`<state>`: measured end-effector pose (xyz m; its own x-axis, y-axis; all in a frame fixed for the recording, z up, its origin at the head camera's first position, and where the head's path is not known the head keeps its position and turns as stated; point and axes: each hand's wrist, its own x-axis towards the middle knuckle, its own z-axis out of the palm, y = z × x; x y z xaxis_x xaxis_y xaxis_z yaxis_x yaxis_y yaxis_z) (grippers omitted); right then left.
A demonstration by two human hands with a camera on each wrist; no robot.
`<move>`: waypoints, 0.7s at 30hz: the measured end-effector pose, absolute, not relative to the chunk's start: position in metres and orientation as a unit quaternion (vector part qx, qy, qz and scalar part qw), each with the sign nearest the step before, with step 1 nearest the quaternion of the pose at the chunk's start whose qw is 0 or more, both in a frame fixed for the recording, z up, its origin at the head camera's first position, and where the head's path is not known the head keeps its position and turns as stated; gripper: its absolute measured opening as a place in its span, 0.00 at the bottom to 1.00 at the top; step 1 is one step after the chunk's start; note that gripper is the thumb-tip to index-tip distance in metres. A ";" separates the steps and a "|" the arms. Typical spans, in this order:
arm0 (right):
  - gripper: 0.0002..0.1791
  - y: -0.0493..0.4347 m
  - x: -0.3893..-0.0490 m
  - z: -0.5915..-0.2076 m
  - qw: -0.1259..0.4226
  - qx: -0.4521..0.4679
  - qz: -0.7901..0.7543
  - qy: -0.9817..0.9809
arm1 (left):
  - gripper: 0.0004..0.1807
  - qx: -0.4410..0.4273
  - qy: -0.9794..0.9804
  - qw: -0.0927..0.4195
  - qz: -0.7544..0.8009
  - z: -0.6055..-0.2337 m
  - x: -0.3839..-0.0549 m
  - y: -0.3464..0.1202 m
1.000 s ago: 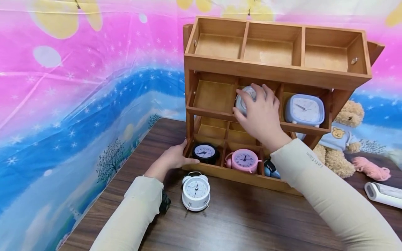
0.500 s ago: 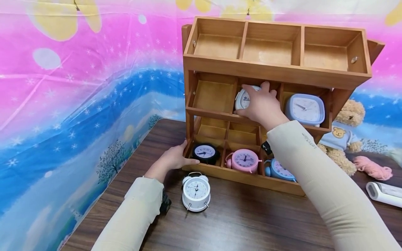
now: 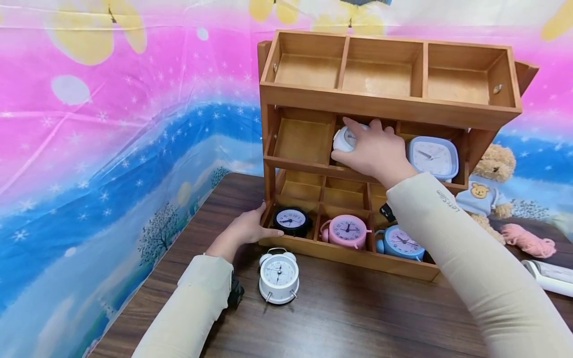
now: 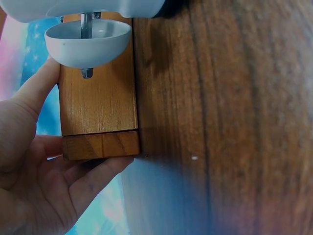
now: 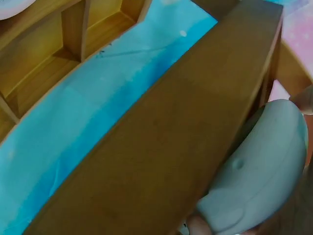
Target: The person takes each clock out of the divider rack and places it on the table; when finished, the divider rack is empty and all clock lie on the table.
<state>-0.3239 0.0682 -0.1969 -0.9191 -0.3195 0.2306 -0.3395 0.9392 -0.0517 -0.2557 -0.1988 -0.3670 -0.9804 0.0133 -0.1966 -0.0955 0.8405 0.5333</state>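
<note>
A three-tier wooden shelf (image 3: pixel 385 102) stands on a dark wooden table (image 3: pixel 340 318). My right hand (image 3: pixel 373 149) grips a white clock (image 3: pixel 343 139) in the middle tier's centre compartment; its rounded pale back (image 5: pixel 264 171) fills the right wrist view beside a shelf board. My left hand (image 3: pixel 246 228) holds the shelf's lower left corner (image 4: pixel 100 144), thumb on the side, fingers under it. A white twin-bell alarm clock (image 3: pixel 279 275) stands on the table in front of that corner.
A square pale blue clock (image 3: pixel 431 157) sits in the middle tier's right compartment. Black (image 3: pixel 292 221), pink (image 3: pixel 346 231) and blue (image 3: pixel 400 242) clocks fill the bottom row. A teddy bear (image 3: pixel 485 194), pink yarn (image 3: pixel 528 240) and a white device (image 3: pixel 548 277) lie at right.
My right hand has pushed the white clock deeper into the middle centre compartment, uncovering the blue clock below. The left hand has stayed on the shelf corner.
</note>
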 end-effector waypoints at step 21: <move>0.48 0.100 -0.193 -0.284 0.154 0.333 0.034 -0.930 | 0.58 -0.017 0.953 0.114 0.281 -0.365 -0.255 -0.200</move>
<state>-0.1935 0.0996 -0.2835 -0.7306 -0.6094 0.3080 -0.6301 0.7755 0.0399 -0.2550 -0.2001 -0.3649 -0.9736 0.0318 -0.2259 -0.0959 0.8414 0.5318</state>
